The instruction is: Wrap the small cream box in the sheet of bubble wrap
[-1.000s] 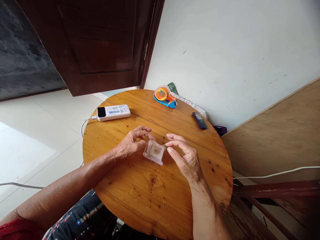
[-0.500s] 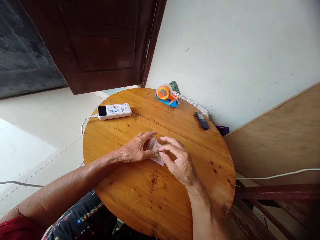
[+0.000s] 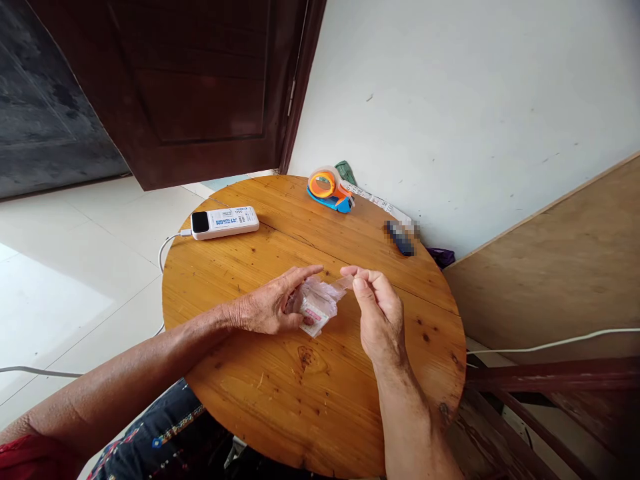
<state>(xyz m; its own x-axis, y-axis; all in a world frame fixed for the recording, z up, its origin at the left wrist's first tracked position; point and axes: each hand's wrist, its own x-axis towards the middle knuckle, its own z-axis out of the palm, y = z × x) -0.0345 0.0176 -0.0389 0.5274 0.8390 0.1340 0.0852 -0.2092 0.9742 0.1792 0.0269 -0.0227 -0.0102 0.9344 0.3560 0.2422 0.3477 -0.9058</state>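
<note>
A small packet in thin, pinkish clear plastic (image 3: 316, 308) lies on the round wooden table (image 3: 240, 267), with white and pink print showing. My left hand (image 3: 273, 300) rests at its left side, the thumb and fingers spread around it and touching its edge. At the packet's upper right, my right hand (image 3: 380, 307) pinches the end of a clear strip or flap of film (image 3: 344, 282) between thumb and index finger. That strip stretches from the packet to the fingertips.
A white power bank (image 3: 225, 223) with a cable stands at the table's back left. An orange and blue tape dispenser (image 3: 330, 190) sits at the back. Near the right rim is a dark, partly blurred object (image 3: 400, 239). Behind are a wall and a dark red door (image 3: 200, 87).
My right hand has moved right and closed its fingers on the clear film, drawing it out from the packet. More of the packet's plastic and print shows. The view has shifted slightly.
</note>
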